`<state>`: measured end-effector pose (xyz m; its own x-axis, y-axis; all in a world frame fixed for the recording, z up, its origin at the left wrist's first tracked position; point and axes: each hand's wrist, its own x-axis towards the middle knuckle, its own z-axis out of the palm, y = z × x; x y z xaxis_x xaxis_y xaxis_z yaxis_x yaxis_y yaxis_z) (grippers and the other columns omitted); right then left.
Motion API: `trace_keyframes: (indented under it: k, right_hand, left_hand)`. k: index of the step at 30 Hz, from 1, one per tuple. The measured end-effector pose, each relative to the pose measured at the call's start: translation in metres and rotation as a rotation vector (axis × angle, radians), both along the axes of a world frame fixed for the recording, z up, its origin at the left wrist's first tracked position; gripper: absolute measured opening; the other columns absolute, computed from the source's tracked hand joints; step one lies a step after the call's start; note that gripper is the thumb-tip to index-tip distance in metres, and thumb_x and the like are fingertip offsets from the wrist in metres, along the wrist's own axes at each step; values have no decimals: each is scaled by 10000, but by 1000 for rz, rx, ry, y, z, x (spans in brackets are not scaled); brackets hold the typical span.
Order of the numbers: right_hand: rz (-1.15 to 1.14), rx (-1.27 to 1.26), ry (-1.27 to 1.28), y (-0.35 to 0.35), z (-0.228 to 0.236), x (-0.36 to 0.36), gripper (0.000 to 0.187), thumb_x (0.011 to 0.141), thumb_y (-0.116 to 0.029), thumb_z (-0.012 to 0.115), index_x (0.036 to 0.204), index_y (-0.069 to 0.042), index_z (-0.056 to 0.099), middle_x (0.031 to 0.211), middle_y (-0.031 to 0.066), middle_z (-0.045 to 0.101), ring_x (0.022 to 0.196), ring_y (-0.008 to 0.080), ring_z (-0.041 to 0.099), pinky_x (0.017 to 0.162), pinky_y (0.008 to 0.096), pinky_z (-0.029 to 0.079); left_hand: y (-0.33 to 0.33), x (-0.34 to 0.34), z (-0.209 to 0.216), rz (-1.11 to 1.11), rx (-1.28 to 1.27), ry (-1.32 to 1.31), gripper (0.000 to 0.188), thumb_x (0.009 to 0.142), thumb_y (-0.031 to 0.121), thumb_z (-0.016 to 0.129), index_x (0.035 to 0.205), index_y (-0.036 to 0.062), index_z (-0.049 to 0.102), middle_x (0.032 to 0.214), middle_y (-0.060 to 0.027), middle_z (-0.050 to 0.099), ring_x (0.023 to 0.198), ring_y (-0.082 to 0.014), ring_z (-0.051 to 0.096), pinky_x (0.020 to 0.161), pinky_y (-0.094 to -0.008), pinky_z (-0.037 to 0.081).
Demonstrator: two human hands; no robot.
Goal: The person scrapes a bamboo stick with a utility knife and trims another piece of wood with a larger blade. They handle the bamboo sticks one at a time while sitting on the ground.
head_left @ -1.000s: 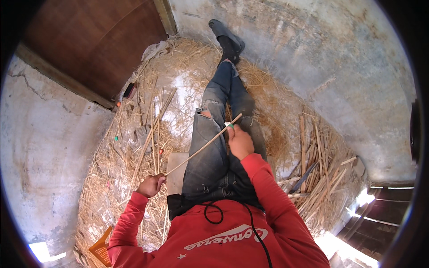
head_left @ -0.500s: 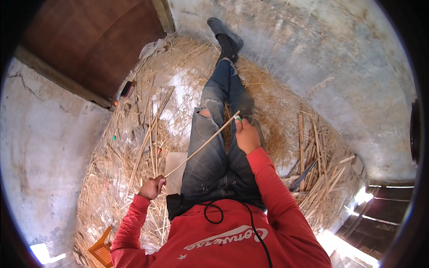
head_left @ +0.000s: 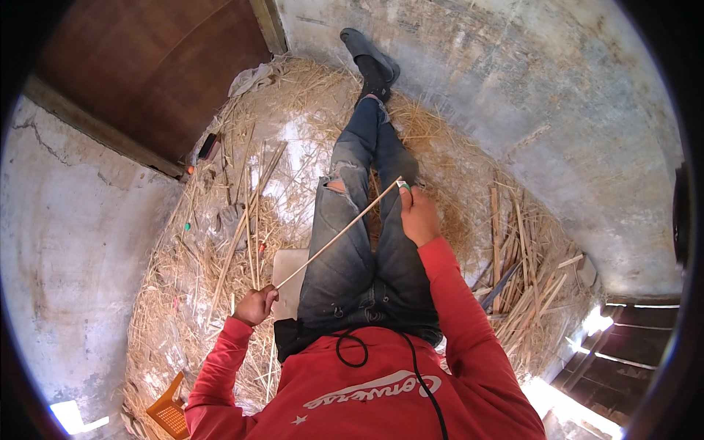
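A long, thin wooden stick point(head_left: 337, 236) runs slantwise across my thighs, its far tip near my right knee. My left hand point(head_left: 254, 306) is closed round its near end, to the left of my hip. At the far end, my right hand point(head_left: 420, 218) grips a small tool point(head_left: 403, 185) with green and pale parts, held against or very close to the stick's tip. Most of this tool is hidden in my fingers, so I cannot tell its exact kind. My legs point(head_left: 341, 242) lie stretched forward under the stick, in torn jeans.
Straw-like shavings point(head_left: 411, 132) cover the floor. Long sticks point(head_left: 253, 202) lie left of my legs, and a heap of split sticks point(head_left: 524, 257) lies to the right. An orange plastic object with holes point(head_left: 169, 416) sits at lower left. Plastered walls point(head_left: 528, 88) enclose the spot.
My right hand with the small tool has moved slightly right and away from me. My left hand has shifted a little to the right, and the stick has moved with them.
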<state>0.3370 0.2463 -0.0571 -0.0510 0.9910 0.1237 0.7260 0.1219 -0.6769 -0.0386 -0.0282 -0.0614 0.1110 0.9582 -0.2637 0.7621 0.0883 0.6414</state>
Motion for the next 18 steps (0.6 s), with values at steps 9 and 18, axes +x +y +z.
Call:
trace_keyframes:
  k: [9, 18]
  right_hand:
    - [44, -149, -66, -20, -4, -27, 398, 1079, -418, 465, 1043, -53, 618, 896, 281, 694, 852, 513, 652, 746, 623, 493]
    - [95, -220, -31, -22, -6, -38, 419, 1083, -436, 445, 1072, -55, 619, 917, 290, 699, 872, 522, 653, 768, 633, 492]
  left_hand:
    - [-1, -1, 5, 5, -13, 19, 363, 1114, 288, 443, 952, 19, 627, 811, -200, 693, 755, -436, 692, 685, -483, 546]
    - [2, -2, 2, 21, -45, 48, 334, 1110, 276, 452, 974, 29, 631, 810, -193, 698, 752, -431, 693, 679, -484, 546]
